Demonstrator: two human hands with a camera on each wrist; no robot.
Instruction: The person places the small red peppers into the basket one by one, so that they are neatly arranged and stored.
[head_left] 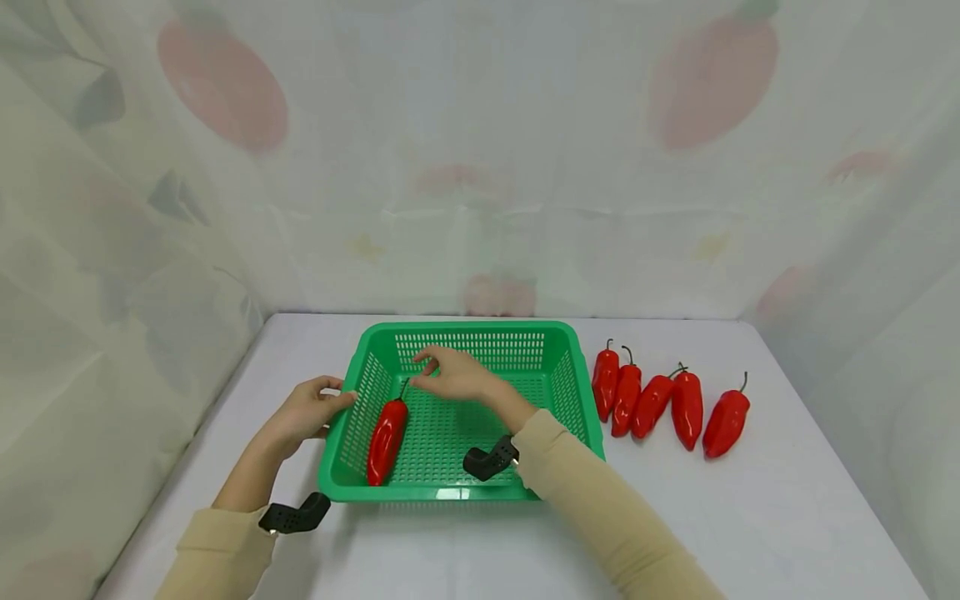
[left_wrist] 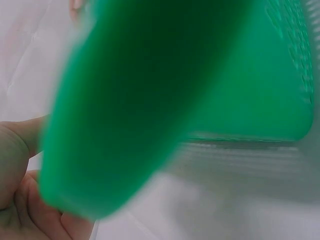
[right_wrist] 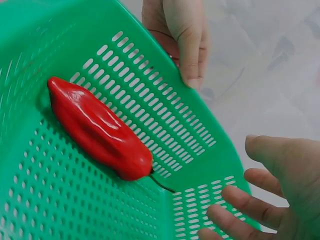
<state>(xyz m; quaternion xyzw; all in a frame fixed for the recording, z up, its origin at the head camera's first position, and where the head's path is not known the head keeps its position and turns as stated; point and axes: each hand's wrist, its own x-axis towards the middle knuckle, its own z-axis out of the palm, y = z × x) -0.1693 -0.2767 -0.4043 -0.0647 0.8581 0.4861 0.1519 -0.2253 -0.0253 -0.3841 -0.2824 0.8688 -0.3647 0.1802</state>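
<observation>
A green plastic basket [head_left: 465,493] with slotted walls stands on the white table. Its left rim is held by my left hand [head_left: 309,410], thumb over the edge and fingers outside the wall. One glossy red chili pepper [head_left: 387,442] lies along the inside of that left wall, its thin dark stem pointing to the back. My right hand [head_left: 453,372] hovers over the basket just beyond the stem tip; in the right wrist view its fingers [right_wrist: 250,207] are spread apart and hold nothing. The left wrist view is mostly filled by the blurred basket rim [left_wrist: 115,125].
Several more red peppers [head_left: 687,410] lie in a loose row on the table to the right of the basket, stems toward the back. Pale curtains [head_left: 465,167] with printed fruit hang behind the table [head_left: 780,517] and at both sides.
</observation>
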